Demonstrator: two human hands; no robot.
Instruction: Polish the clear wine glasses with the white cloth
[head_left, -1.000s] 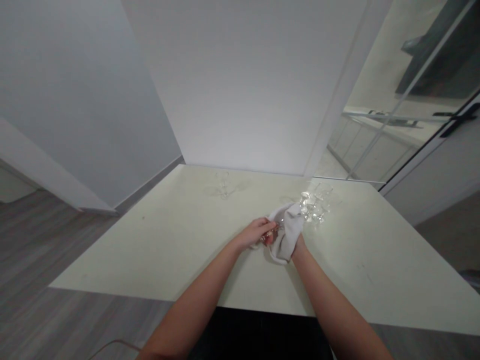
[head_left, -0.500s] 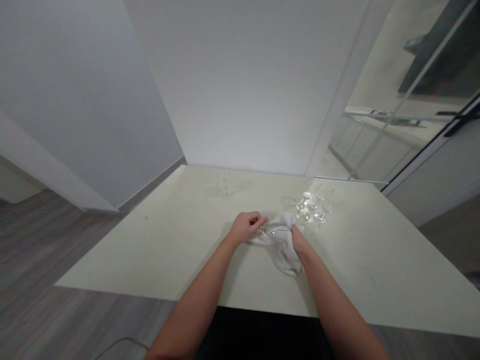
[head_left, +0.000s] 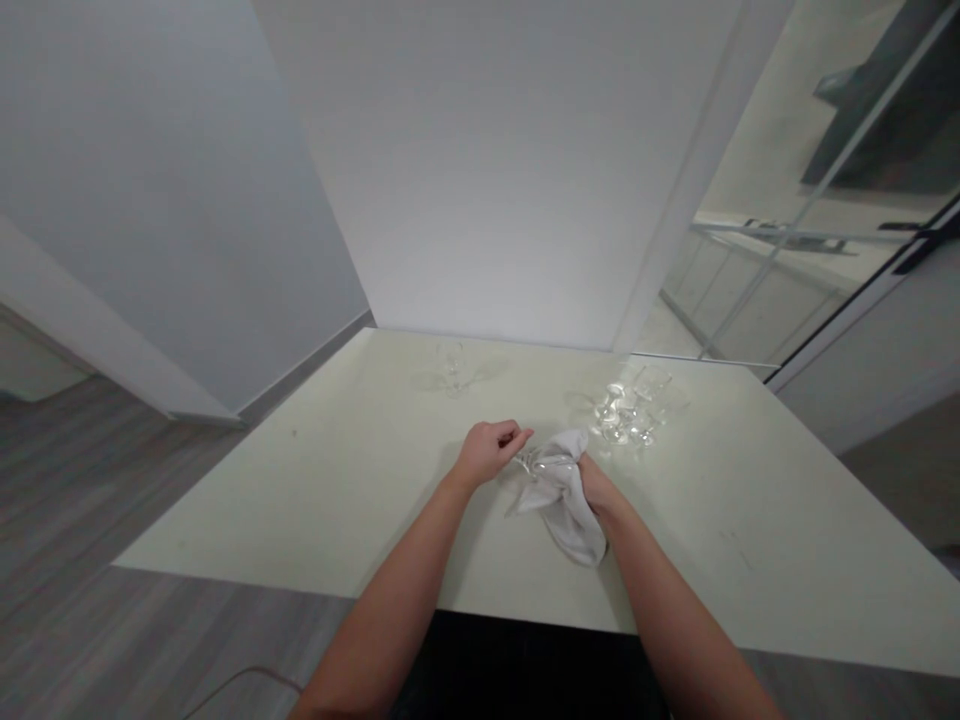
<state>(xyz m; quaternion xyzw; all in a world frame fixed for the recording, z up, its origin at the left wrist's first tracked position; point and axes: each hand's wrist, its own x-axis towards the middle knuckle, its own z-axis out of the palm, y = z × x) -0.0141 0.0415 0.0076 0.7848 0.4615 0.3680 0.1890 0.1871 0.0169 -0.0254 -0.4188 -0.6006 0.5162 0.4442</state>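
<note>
My left hand (head_left: 487, 453) is closed, its thumb and fingers pinching the foot end of a clear stemmed glass (head_left: 527, 461). The glass lies sideways, its bowl partly wrapped in a pale cloth (head_left: 571, 525). On the other side, my right hand (head_left: 594, 482) grips the cloth around the bowl; its fingers are mostly hidden in the folds. A corner of the cloth hangs down towards me, just over the table.
Several clear glasses (head_left: 628, 415) stand clustered at the back right of the pale table (head_left: 300, 500). Another clear glass (head_left: 451, 370) stands alone at the back left. A white panel (head_left: 487, 200) rises behind the table's far edge, with a glazed partition (head_left: 735, 290) to the right.
The cloth has shifted around the glass, its lower end hanging slightly nearer to me. More of the glass near my left hand shows. Both hands stay almost in place.
</note>
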